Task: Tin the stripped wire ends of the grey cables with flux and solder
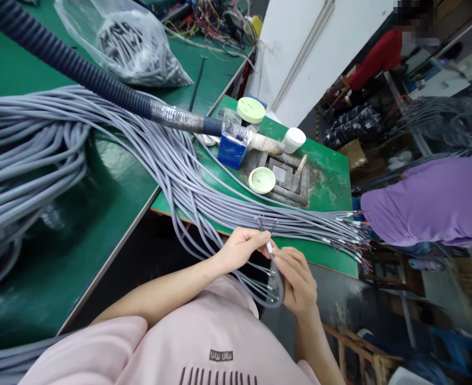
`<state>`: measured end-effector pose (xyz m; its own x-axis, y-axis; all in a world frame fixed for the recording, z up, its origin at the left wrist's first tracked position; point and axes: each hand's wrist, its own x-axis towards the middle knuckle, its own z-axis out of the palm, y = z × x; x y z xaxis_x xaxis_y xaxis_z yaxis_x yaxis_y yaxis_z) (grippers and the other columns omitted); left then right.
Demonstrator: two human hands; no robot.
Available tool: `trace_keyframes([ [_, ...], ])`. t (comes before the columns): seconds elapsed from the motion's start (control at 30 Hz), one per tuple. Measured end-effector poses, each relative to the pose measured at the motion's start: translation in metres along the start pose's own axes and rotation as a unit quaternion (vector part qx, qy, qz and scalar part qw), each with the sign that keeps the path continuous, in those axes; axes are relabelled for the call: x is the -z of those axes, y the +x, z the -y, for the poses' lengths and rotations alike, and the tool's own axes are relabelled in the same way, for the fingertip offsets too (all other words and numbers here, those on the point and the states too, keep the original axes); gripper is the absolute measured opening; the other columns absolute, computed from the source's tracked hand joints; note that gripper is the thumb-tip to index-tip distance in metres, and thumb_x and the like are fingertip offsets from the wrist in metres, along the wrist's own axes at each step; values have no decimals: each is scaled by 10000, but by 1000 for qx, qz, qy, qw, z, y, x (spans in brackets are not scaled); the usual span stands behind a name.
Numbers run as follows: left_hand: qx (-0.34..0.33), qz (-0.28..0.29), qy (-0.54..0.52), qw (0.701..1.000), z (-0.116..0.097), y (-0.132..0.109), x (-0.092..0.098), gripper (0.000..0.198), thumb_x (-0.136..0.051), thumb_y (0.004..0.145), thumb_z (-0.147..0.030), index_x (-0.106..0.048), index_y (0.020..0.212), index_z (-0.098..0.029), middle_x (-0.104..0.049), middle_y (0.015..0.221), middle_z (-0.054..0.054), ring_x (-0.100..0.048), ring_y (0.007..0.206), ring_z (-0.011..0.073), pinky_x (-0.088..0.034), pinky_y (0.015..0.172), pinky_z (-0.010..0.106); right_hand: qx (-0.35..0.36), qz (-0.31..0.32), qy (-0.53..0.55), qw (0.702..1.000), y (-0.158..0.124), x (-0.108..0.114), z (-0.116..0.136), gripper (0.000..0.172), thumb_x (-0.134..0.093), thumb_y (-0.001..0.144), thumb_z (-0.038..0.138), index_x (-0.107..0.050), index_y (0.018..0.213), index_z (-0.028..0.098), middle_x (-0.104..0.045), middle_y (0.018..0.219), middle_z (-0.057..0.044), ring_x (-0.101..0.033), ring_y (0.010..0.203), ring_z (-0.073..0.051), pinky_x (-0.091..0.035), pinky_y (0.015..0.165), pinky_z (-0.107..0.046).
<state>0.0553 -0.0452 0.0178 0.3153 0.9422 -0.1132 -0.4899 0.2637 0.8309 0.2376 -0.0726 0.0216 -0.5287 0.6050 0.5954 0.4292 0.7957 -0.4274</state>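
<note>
My left hand (242,248) pinches the end of a grey cable (275,278) just below its white sleeve, where thin coloured wires (261,222) fan out. My right hand (298,278) is closed on the same cable a little lower, where it bends into a loop. Both hands hover off the front edge of the small green table (328,176). A thick bundle of grey cables (147,144) runs from the left across the green benches, its stripped ends (352,235) spread at the right.
A black corrugated hose (67,59) crosses the bench to a blue box (231,149). Pale green lids (262,179), a white jar (293,140) and a metal tool block (288,179) sit on the small table. A plastic bag of parts (135,48) lies behind. A person in purple (432,203) bends at right.
</note>
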Motion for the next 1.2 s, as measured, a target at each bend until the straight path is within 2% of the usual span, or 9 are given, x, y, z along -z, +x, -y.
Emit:
trace_keyframes([
  [0.13,9,-14,9,1000,4,1,2,495,-660,723,-612,-720,600,-137,-679,582,61,-601,566,142,-495,626,259,-122,-28,25,992,8,4,9,355,-484,892,152,-628,1188,285,-725,945,-71,-676,847,-228,-550,721,-410],
  [0.2,12,-16,15,1000,5,1,2,492,-664,722,-609,-720,601,-136,-677,573,59,-602,563,140,-491,622,255,-180,-5,31,983,11,5,13,209,-517,896,245,-683,1023,252,-689,776,-46,-642,699,-198,-524,637,-347],
  [0.3,15,-9,21,1000,5,1,2,499,-660,724,-614,-712,586,-137,-665,553,52,-593,551,130,-479,605,246,-243,37,27,969,12,3,16,152,-584,864,334,-689,847,225,-611,621,6,-553,542,-140,-461,541,-271],
  [0.47,21,-2,-1,1000,4,0,2,515,-667,703,-630,-686,573,-131,-647,533,43,-580,529,119,-462,580,238,-322,48,70,943,8,-2,17,132,-580,872,295,-690,837,230,-578,551,48,-494,456,-101,-403,479,-228],
  [0.57,18,-3,6,1000,5,1,2,509,-666,712,-616,-646,548,-135,-632,523,35,-570,522,114,-449,570,237,-338,44,88,936,6,-3,17,145,-568,876,292,-687,830,222,-561,518,54,-479,426,-98,-389,457,-227],
  [0.8,-9,-91,-54,994,8,6,4,402,-800,620,-467,-548,630,-154,-543,483,-55,-478,451,58,-383,497,195,-358,38,115,926,7,-5,16,164,-559,875,307,-682,820,213,-537,481,54,-471,395,-104,-384,429,-230],
  [1.03,54,-96,-185,977,10,7,6,396,-844,581,-404,-564,669,-137,-629,561,-17,-550,494,66,-417,527,189,-363,18,143,921,3,-9,16,146,-547,881,280,-664,831,209,-500,481,64,-452,391,-90,-366,412,-211],
  [1.1,65,-95,-199,973,10,7,5,388,-844,588,-393,-570,676,-132,-632,556,-10,-555,499,69,-416,528,191,-355,-8,122,927,3,-11,16,121,-557,878,276,-652,927,221,-526,528,60,-482,425,-100,-401,436,-220],
  [1.2,73,-98,-206,971,10,7,4,371,-841,599,-371,-569,669,-130,-630,547,-9,-554,499,70,-412,525,192,-294,-35,56,954,7,-14,14,340,-593,861,250,-567,1200,253,-604,661,34,-558,529,-126,-477,514,-245],
])
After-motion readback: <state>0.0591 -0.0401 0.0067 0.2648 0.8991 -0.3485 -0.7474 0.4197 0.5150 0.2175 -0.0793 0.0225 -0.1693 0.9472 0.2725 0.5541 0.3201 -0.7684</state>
